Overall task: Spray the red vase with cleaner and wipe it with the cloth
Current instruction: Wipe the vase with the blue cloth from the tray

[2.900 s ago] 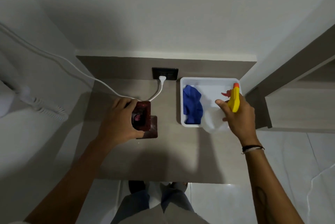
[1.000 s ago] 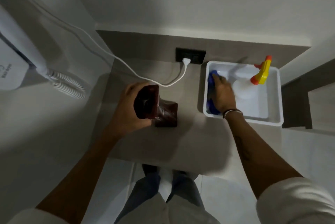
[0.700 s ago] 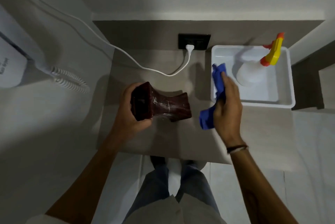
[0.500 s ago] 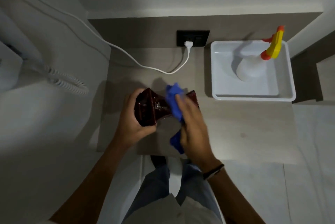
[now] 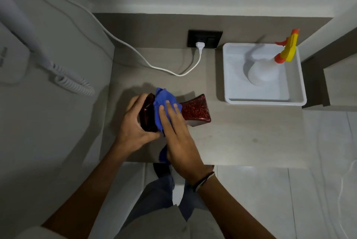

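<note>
Red vase [image 5: 195, 110]: glossy, speckled glaze, looks ceramic or glass; rim end darker w/ highlights. Cloth [image 5: 164, 101] under right hand [image 5: 179, 138]: soft blue fabric, matt, crumpled. Countertop [image 5: 241, 134] beneath both hands: matt wood-grain laminate. Tray [image 5: 264, 101] right of hands: smooth white plastic, slight sheen. Spray bottle [image 5: 264, 72] in it: translucent matt plastic, glossy yellow/orange head.

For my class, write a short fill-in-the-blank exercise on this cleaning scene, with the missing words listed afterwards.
1. The right hand presses a blue cloth against the glossy red vase, which lies on its ____.
2. The left hand grips the vase at its ____ end.
3. The white spray bottle with the yellow-and-orange trigger stands inside the white plastic ____.

Missing words: side; open; tray
</note>
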The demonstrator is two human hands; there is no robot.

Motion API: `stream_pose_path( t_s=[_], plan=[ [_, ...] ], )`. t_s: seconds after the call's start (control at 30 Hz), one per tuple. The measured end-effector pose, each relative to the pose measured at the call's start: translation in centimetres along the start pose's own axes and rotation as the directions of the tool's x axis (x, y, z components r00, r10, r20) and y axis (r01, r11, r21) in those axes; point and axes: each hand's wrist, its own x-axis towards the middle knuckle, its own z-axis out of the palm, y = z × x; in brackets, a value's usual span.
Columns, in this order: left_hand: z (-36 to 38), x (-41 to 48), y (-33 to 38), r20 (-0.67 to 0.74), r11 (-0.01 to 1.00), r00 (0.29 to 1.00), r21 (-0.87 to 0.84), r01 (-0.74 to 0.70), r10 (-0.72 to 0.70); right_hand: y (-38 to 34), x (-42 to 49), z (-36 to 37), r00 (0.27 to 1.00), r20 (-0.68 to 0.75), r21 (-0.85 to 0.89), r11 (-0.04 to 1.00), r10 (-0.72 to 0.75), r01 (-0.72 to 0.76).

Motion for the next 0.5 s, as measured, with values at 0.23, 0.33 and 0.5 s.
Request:
stream_pose_path(
  t_s=[0.23,0.33,0.5],
  plan=[
    [0.1,0.0,0.1,0.005,0.999,0.999,0.009,0.035,-0.035,4.6,0.4,-2.3,0.934,0.007,-0.091,0.931,0.357,-0.354],
    [0.0,0.4,0.5,0.01,1.0,1.0,0.018,-0.017,0.017,-0.1,0.8,-0.6,0.987,-0.06,0.059,0.987,0.15,-0.147],
    [-0.4,-0.4,-0.5,-0.036,0.998,0.998,0.02,-0.056,0.056,1.5,0.4,-0.7,0.997,-0.048,0.039,0.998,0.052,-0.05]
  ],
)
